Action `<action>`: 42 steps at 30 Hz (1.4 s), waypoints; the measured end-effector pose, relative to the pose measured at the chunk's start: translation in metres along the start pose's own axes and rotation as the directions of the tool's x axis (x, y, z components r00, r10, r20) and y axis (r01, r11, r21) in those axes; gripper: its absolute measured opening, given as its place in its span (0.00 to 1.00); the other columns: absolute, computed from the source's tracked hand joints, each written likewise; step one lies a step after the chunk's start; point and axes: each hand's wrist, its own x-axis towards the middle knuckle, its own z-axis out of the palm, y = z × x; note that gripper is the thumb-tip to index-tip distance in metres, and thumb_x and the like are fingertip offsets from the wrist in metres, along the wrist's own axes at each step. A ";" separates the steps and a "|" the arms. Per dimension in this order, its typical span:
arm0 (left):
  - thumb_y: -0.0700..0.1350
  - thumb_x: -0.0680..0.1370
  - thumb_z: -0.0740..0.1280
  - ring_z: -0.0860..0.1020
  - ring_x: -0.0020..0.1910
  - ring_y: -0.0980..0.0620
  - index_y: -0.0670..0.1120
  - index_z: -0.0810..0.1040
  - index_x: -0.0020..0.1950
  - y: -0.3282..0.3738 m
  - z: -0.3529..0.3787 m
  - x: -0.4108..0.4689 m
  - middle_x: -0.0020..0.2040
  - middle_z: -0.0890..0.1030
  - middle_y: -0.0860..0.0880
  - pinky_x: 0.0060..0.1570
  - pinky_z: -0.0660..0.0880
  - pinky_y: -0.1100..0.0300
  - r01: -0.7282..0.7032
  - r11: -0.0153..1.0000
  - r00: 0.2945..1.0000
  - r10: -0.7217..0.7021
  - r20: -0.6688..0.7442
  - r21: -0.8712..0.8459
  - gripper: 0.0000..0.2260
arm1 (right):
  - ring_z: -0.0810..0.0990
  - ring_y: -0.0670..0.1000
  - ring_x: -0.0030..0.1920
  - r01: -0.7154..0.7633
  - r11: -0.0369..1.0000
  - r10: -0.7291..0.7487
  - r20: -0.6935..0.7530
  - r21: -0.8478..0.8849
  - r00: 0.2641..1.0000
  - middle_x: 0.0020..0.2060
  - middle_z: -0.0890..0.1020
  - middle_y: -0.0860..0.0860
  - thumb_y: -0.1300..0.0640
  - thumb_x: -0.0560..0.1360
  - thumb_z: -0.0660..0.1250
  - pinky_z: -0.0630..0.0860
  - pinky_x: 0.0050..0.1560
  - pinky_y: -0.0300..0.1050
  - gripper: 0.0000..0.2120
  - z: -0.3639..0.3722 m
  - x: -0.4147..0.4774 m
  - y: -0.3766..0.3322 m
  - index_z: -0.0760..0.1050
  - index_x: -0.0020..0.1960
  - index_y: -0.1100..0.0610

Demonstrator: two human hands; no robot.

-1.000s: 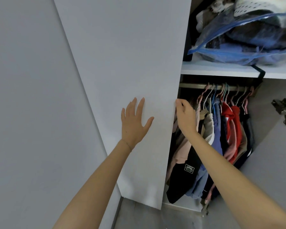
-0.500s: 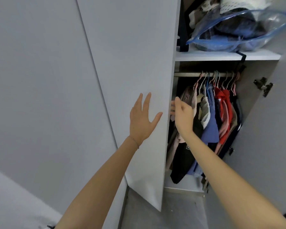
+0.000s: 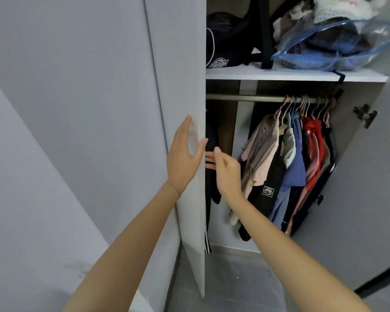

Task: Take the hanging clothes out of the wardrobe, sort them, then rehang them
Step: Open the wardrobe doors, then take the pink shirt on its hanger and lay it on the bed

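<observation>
White shelf [image 3: 279, 74], black bag [image 3: 230, 41], clear bag [image 3: 338, 48], rail [image 3: 257, 98], hanging clothes [image 3: 295, 163]

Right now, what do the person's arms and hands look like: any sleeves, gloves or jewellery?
No sleeves show: the left forearm and right forearm are bare. The left hand and right hand wear no gloves. A thin bracelet circles the left wrist; no rings or watch show.

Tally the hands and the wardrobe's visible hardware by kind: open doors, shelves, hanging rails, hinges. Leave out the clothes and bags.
hands: 2, left hand, right hand
open doors: 2, left door, right door
shelf: 1
rail: 1
hinge: 1
total: 7
</observation>
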 end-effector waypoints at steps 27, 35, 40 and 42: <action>0.45 0.84 0.59 0.77 0.62 0.52 0.44 0.68 0.74 -0.038 -0.110 -0.031 0.66 0.78 0.50 0.64 0.74 0.51 0.239 0.968 0.884 -0.186 -0.430 0.073 0.18 | 0.74 0.54 0.67 0.439 0.694 -0.124 0.506 -0.571 0.854 0.63 0.79 0.53 0.47 0.79 0.66 0.66 0.68 0.48 0.24 0.037 -0.017 0.039 0.71 0.72 0.56; 0.44 0.84 0.62 0.52 0.76 0.61 0.45 0.56 0.80 -0.034 -0.100 -0.048 0.81 0.55 0.47 0.75 0.49 0.68 0.195 0.953 0.916 -0.093 -0.390 0.231 0.26 | 0.72 0.55 0.69 0.433 0.712 -0.137 0.494 -0.553 0.858 0.67 0.76 0.53 0.47 0.79 0.66 0.67 0.70 0.52 0.25 0.038 -0.012 0.036 0.69 0.73 0.56; 0.44 0.83 0.62 0.47 0.80 0.47 0.45 0.57 0.80 -0.042 -0.089 -0.048 0.81 0.53 0.42 0.78 0.49 0.49 0.054 0.907 0.952 0.079 -0.295 0.417 0.27 | 0.72 0.55 0.69 0.409 0.706 -0.108 0.482 -0.579 0.869 0.68 0.76 0.53 0.46 0.79 0.65 0.69 0.69 0.57 0.26 0.030 -0.008 0.038 0.68 0.74 0.54; 0.45 0.82 0.63 0.47 0.80 0.45 0.45 0.59 0.79 -0.044 -0.082 -0.048 0.80 0.53 0.41 0.77 0.49 0.43 0.052 0.878 0.956 0.094 -0.278 0.476 0.26 | 0.72 0.55 0.69 0.403 0.704 -0.106 0.474 -0.585 0.874 0.67 0.76 0.53 0.46 0.79 0.65 0.69 0.68 0.55 0.26 0.024 -0.007 0.038 0.68 0.74 0.55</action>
